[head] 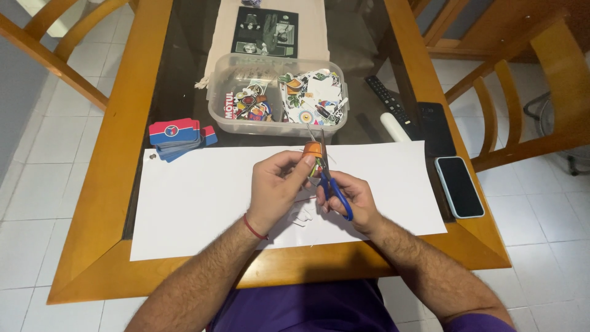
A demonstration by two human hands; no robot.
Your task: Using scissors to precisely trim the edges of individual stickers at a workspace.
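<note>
Orange sticker (313, 150) sits pinched in the left hand (275, 187) above the white paper sheet (203, 197). Right hand (351, 198) grips blue-handled scissors (330, 178), blades at the sticker. Farther off stands a clear plastic tub (278, 126) of stickers; card stack (177, 136) lies left.

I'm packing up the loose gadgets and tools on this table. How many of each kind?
Phones: 2, a dark phone and a light-cased phone
Remote controls: 1, remote
Scissors: 1, blue-handled scissors in the right hand
Total: 4
</note>
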